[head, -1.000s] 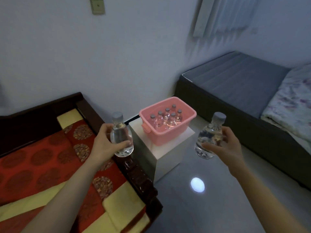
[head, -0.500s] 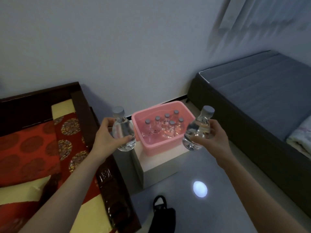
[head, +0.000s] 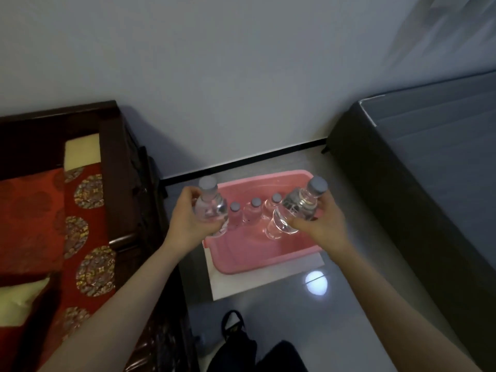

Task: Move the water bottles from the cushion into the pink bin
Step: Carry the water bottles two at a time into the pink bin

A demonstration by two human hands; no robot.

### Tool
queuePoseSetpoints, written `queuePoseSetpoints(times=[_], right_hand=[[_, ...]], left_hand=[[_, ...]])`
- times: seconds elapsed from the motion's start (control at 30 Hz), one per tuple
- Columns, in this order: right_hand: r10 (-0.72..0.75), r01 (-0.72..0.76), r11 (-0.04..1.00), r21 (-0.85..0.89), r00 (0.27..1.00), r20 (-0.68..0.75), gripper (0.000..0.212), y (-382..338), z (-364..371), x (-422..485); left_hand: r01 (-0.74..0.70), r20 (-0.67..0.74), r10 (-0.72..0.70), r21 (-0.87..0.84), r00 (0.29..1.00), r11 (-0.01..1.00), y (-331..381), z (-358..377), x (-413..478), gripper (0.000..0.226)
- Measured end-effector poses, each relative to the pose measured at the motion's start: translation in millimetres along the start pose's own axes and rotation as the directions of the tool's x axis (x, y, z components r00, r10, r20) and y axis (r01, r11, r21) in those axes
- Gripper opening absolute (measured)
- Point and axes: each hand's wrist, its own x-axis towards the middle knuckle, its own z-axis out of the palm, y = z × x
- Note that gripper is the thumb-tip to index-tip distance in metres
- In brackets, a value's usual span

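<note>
Red patterned cushion (head: 32, 218) is sitting far left, w/ no bottles showing on the visible part. Left hand (head: 188, 221) is curling round the left bottle (head: 209, 208), keeping it upright over the pink bin (head: 255, 260), near its left side. Inside, standing bottles (head: 253, 210) are filling the far row; front half looks free. Right bottle (head: 295, 210) is tilting cap-up to the right over the bin's right side, w/ the right hand (head: 322, 226) wrapping round it. Bin is resting on a white surface (head: 241, 285); dark bed (head: 429, 157) at far right.

Risk, as I judge it: the tilted right bottle could be knocking the standing ones over on the way down. The left bottle is hanging close to the rim, so it may be catching the wall or dropping outside.

Vs. 0.5 s ago: both hands have come in from beside the bin to over it, & the view is pointing more steeply down.
</note>
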Motion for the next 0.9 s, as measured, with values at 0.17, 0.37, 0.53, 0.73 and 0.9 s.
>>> queuePoseSetpoints(times=[0.17,0.37,0.53,0.73,0.9], right_hand=[[0.132,-0.126,0.99,-0.071,0.987,0.087,0.066,46.5,25.9,34.7],[0.137,-0.084,0.975,-0.204,0.955,0.264,0.058,95.2,62.0,65.7],[0.159,0.034,0.919,-0.392,0.878,0.451,0.065,134.0,85.2,89.9],[0.203,0.062,0.881,-0.469,0.846,0.493,0.053,168.4,114.2,112.0],[0.185,0.076,0.898,-0.433,0.827,0.53,0.053,188.9,121.6,121.2]], left_hand=[[0.125,-0.011,-0.124,0.036,0.992,0.992,-29.1,41.8,9.7,0.064],[0.209,-0.04,-0.205,0.146,0.978,0.967,-64.2,100.5,18.1,0.068],[0.243,-0.004,-0.265,0.413,0.964,0.878,-93.8,133.1,33.9,0.072],[0.346,-0.087,-0.336,0.295,0.938,0.891,-123.3,153.1,45.0,0.043],[0.388,-0.046,-0.392,0.288,0.919,0.875,-138.1,161.4,47.9,0.038]])
